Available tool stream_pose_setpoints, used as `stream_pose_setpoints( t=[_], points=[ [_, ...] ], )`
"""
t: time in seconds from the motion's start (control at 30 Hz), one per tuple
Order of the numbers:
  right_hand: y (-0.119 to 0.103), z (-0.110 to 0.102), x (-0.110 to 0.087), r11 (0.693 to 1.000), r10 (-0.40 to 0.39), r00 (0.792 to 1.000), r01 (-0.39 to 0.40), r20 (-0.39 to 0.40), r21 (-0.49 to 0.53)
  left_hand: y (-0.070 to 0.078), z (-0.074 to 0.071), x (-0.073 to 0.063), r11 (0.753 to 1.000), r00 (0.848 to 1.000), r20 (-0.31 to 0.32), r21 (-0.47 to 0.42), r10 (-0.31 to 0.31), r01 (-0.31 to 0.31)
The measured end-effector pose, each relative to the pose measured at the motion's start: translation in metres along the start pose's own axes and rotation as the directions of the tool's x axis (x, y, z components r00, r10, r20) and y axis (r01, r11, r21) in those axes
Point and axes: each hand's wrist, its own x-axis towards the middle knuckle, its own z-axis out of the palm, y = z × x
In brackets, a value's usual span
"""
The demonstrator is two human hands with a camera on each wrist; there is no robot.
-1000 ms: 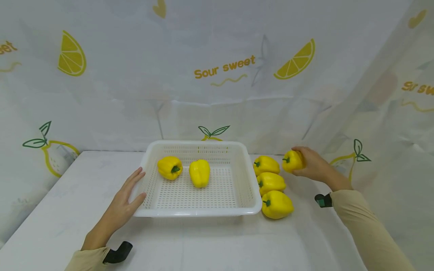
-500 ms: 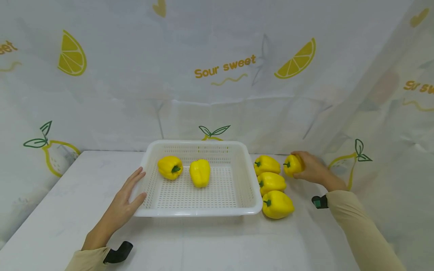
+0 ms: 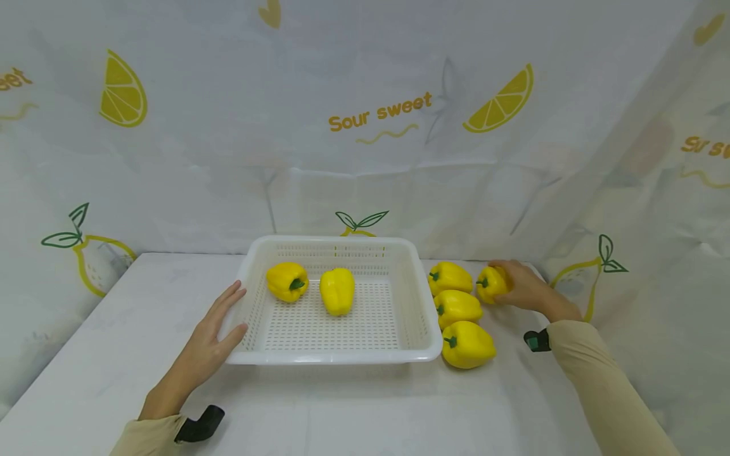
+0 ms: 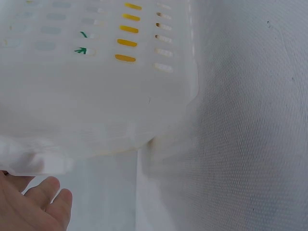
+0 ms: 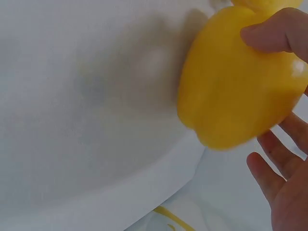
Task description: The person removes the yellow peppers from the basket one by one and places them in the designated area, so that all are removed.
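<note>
One white basket (image 3: 336, 358) takes up the lower centre of the head view; it looks like thin plastic, so probably light, fairly stiff and easy to slide. At lower left, the left hand (image 3: 202, 348) rests against its side, fingers and thumb apart, clamped on nothing. Right of centre, the right hand (image 3: 527, 288) holds a yellow pepper (image 3: 492, 285) between thumb and fingers; whether it is lifted I cannot tell. Three other peppers (image 3: 458, 307) line up just left of it, and two peppers (image 3: 287, 282) lie inside the basket. The held one should be light and firm; its glossy skin may slip, and a hard pinch could dent it. Its broad sides suit a grasp; the small green stem (image 3: 480, 283) would make a poor handle.
</note>
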Motion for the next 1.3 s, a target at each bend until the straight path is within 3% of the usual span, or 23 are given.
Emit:
stream_pose_setpoints(
  t=[0.2,0.43,1.3],
  points=[
    [-0.0029,-0.0003,-0.0014,1.0,0.002,1.0,-0.002,0.025,-0.004,-0.0012,0.0005,0.0002,1.0,1.0,-0.002,0.0,0.006,-0.006],
    [-0.0009,0.001,0.0006,0.996,0.014,0.999,-0.011,0.033,-0.087,-0.0015,0.0012,0.0007,1.0,1.0,-0.004,0.007,0.012,-0.012],
    [-0.0043,0.0062,0.0003,0.994,0.032,0.999,-0.029,0.019,-0.103,-0.0013,0.0003,0.0007,1.0,1.0,0.002,-0.005,-0.007,0.007]
  ],
)
